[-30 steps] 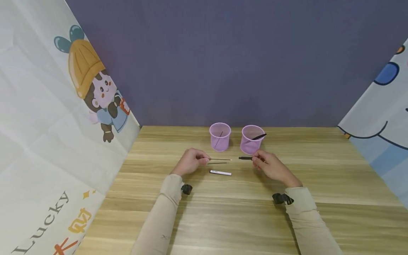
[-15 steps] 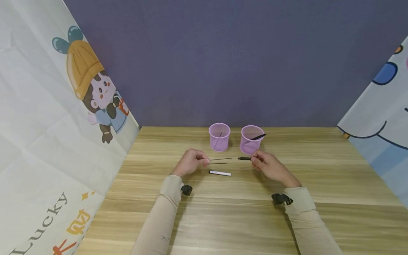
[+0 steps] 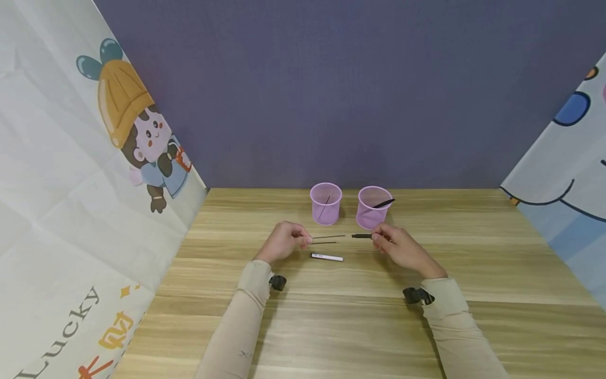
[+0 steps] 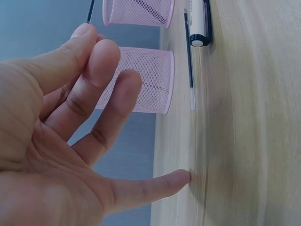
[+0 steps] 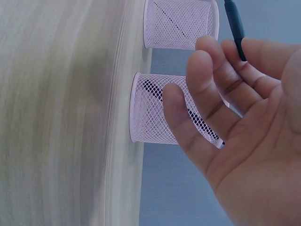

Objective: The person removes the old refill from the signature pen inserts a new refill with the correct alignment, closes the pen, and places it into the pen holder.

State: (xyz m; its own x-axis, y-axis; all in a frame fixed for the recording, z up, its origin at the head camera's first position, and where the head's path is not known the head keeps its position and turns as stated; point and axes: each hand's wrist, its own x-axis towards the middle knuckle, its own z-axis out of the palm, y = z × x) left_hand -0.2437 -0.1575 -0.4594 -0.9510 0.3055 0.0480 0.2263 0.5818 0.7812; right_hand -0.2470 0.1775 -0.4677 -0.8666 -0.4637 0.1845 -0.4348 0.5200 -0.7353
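Observation:
My left hand [image 3: 285, 241] pinches a thin dark pen refill [image 3: 330, 237] between thumb and forefinger, its free end pointing right. My right hand [image 3: 400, 247] pinches a dark pen barrel [image 3: 362, 236] that points left. A small gap separates the refill's tip from the barrel's end, roughly in line. In the left wrist view, the held refill [image 4: 91, 12] rises from the fingertips, and the little finger reaches down to the table. The right wrist view shows the barrel [image 5: 233, 21] at the thumb, with the other fingers loosely bent.
Another refill [image 3: 324, 242] lies on the wooden table [image 3: 331, 321], with a white pen-like tube [image 3: 326, 257] nearer me. Behind my hands stand two pink mesh cups: the left cup [image 3: 325, 215] holds a thin dark stick, the right cup [image 3: 369, 217] a black pen [image 3: 384, 203].
The right hand has brought the barrel slightly left, narrowing the gap to the refill. The refill's free end has tipped up a little. Both grips stay the same.

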